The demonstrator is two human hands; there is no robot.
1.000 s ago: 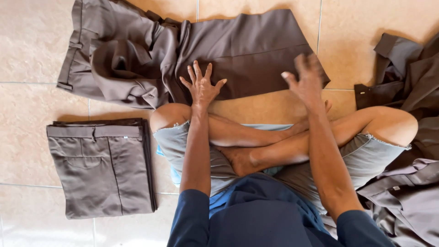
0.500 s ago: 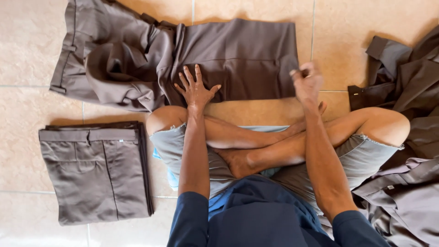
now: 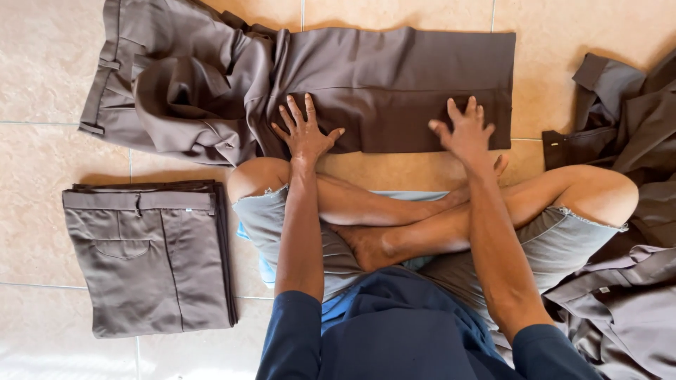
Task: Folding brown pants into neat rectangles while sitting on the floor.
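Both hands, left hand [image 3: 304,131] and right hand [image 3: 466,130], press splayed fingers on the brown trousers [image 3: 380,77]; their bunched waist may crease the fold.

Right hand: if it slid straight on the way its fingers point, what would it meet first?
The right hand already rests on the brown trousers spread on the floor; sliding on, it would likely cross the leg panel, then reach bare tiled floor.
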